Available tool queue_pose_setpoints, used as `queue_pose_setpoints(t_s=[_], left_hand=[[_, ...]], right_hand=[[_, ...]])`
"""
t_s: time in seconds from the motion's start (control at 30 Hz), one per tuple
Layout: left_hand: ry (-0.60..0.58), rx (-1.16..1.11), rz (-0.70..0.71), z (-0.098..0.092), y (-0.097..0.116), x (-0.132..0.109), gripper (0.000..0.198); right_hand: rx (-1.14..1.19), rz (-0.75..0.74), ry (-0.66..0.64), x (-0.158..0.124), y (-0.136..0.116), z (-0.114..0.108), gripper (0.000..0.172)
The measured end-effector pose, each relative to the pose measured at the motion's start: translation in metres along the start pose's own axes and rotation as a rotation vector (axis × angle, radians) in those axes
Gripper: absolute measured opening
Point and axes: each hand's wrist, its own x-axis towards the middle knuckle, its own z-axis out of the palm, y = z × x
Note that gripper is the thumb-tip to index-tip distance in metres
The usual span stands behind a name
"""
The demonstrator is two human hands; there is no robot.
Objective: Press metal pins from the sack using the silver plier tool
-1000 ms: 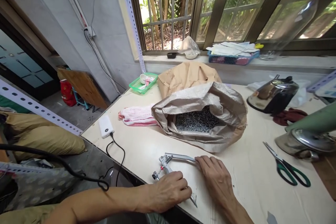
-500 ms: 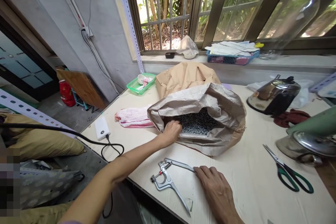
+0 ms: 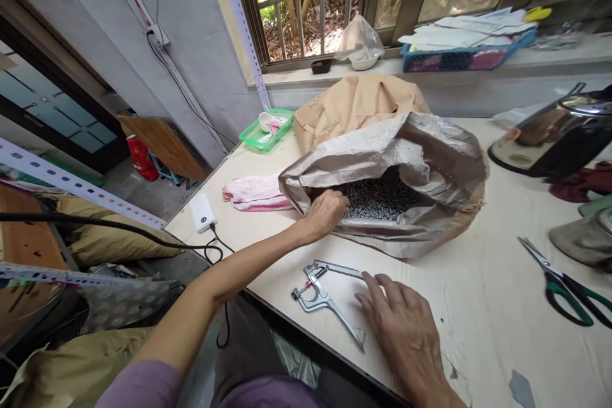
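My left hand (image 3: 327,215) is at the near left of the mouth of a woven sack (image 3: 444,153). Its fingers are curled together, and what they hold, if anything, is hidden. Inside the sack lies a heap of small dark metal pieces (image 3: 382,197), too fine to name for certain. On the table in front of the sack rests a pair of silver snap-fastener pliers (image 3: 321,298), its handles spread. My right hand (image 3: 406,325) is beside the pliers with fingers apart, an index fingertip at the end of the upper handle.
Scissors (image 3: 561,284) with green and black handles lie at the right, near a metal kettle (image 3: 549,134). A white power bank (image 3: 203,211) with a cable and a pink-striped cloth (image 3: 258,194) lie left. A green basket (image 3: 268,134) stands behind the cloth.
The view has tilted down and turned left. My left hand stays at the sack's mouth. My right hand's fingers have spread a little at the pliers' handle, and its thumb now shows.
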Motion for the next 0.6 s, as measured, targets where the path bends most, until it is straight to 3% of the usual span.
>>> queue_pose_setpoints(t_s=[0.1,0.23,0.33,0.6], left_hand=[[0.115,-0.261,0.049,-0.005,-0.002,-0.037,0.012],[0.012,-0.581,-0.155,-0.001,-0.012,-0.092,0.008],[-0.04,-0.711,-0.312,0.007,-0.023,-0.123,0.01],[-0.145,-0.862,-0.392,0.03,-0.023,-0.154,0.016]], right_hand=[[0.125,-0.056,-0.066,-0.003,-0.023,-0.003,0.026],[0.164,-0.065,-0.132,-0.011,-0.039,0.015,0.019],[0.182,-0.064,-0.096,-0.016,-0.04,0.026,0.023],[0.177,-0.093,-0.058,-0.031,-0.026,0.013,0.021]])
